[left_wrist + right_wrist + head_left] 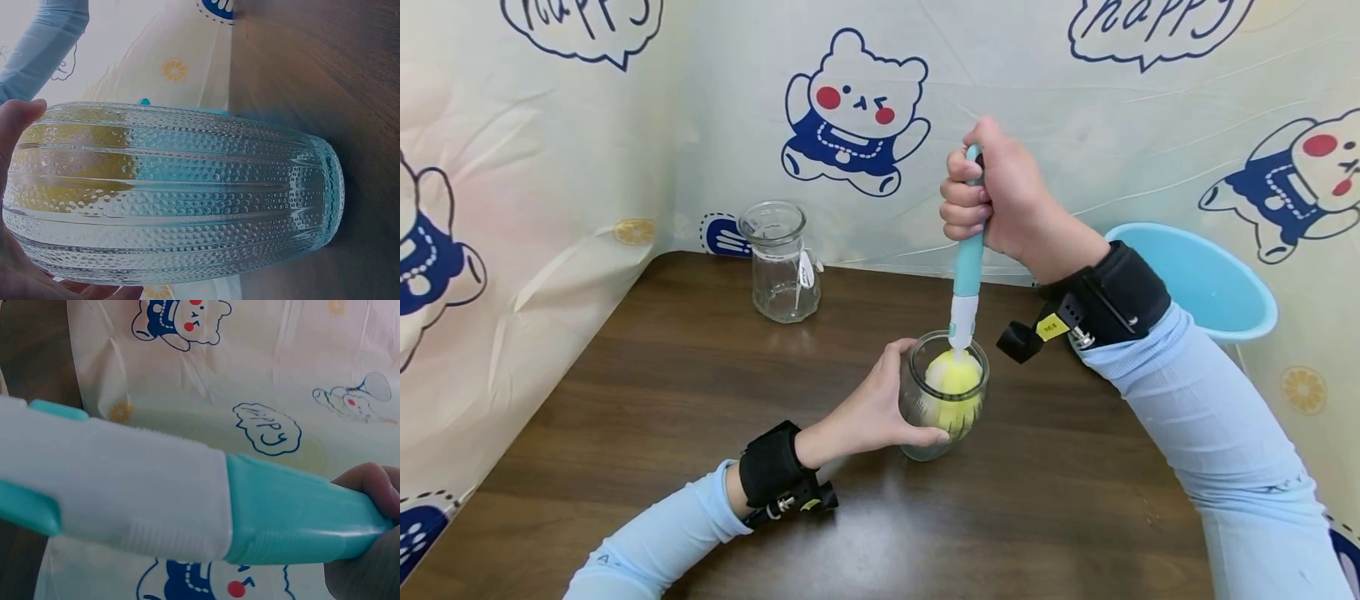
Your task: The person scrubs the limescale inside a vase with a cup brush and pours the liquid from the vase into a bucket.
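Note:
My left hand grips a ribbed clear glass jar from its left side, thumb across the near face. Above it, my right hand is wrapped round the teal grip of a sponge bottle brush, held nearly upright. The brush's yellow and white sponge head sits inside the jar's mouth. In the left wrist view the sponge fills only the upper part of the jar, and dimpled glass shows below it. The right wrist view has the brush's white and teal handle close up.
A second glass jar with a tag at its neck stands at the back left of the brown table. Behind my right wrist is a light blue basin. A printed sheet hangs behind the table.

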